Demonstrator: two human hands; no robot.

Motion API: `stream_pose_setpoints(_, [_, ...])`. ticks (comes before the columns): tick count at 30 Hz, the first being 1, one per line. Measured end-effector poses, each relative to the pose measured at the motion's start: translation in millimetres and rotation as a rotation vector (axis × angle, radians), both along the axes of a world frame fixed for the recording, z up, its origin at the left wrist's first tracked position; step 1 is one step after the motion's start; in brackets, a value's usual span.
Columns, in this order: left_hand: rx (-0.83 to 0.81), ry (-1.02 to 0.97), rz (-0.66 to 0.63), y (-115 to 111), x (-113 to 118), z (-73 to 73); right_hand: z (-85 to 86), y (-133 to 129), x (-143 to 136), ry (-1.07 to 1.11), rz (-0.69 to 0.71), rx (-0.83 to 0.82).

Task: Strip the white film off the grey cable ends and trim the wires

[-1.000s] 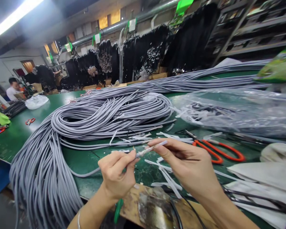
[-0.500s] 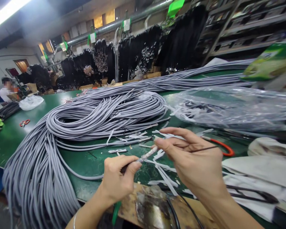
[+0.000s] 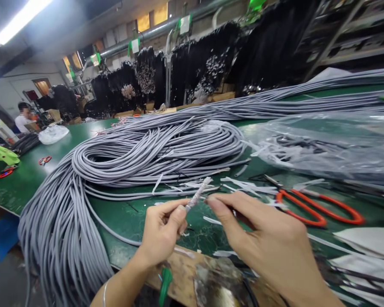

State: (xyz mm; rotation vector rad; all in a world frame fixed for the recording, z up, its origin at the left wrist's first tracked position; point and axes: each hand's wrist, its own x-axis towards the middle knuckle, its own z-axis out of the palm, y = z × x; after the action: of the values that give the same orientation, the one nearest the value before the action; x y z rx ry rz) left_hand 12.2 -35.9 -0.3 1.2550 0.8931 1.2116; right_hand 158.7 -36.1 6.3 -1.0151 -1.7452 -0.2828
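My left hand (image 3: 163,226) is closed around a grey cable near its end, thumb pressed on top. Out of the grip points the stripped cable end (image 3: 199,194), tilted up to the right, with a silvery-white braid or wrap showing. Close by on the right, my right hand (image 3: 265,232) has thumb and index finger pinched together. A small dark bit shows at those fingertips, but I cannot make out what it is. White strips (image 3: 248,186) lie on the table just beyond the right hand. Orange-handled scissors (image 3: 307,205) rest to its right.
A large bundle of grey cables (image 3: 92,179) loops over the green table (image 3: 64,147) and hangs off its front edge. A clear plastic bag (image 3: 339,140) lies at right. White cloth (image 3: 365,243) sits at front right. Farther left is a person (image 3: 24,119).
The view has swung slightly right. My right hand has drawn back from the cable tip, leaving the silvery end bare. The cable end now points more steeply upward, and the scissors show more fully.
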Motion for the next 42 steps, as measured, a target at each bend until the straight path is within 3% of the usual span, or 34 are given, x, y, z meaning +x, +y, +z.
stream_pose_setpoints(8, [-0.077,-0.035,-0.008,-0.1,-2.2,0.9,-2.3,-1.2,-1.7,-0.075,0.003,-0.004])
stream_pose_setpoints(13, [0.039,0.037,0.043,-1.3,1.1,-3.7,-3.9,-0.9,-3.3,-0.061,0.023,-0.036])
stream_pose_setpoints(17, [0.181,0.207,0.139,-4.4,1.2,-10.3,-4.1,-0.3,-2.9,0.010,0.075,-0.079])
stream_pose_setpoints(20, [0.221,0.305,0.198,-4.4,1.4,-12.1,-4.5,-3.6,-6.3,0.032,0.103,-0.013])
stream_pose_setpoints(26, [0.086,0.296,0.278,6.4,3.6,-11.2,-6.6,-19.2,-22.8,-0.126,0.377,0.063])
stream_pose_setpoints(33, [0.105,0.116,0.347,6.3,0.0,-9.6,-7.6,1.4,-5.5,-0.019,-0.059,0.075])
stream_pose_setpoints(42, [0.321,0.282,0.379,2.7,-0.8,-7.8,-6.5,1.3,-10.2,-0.025,0.028,0.056])
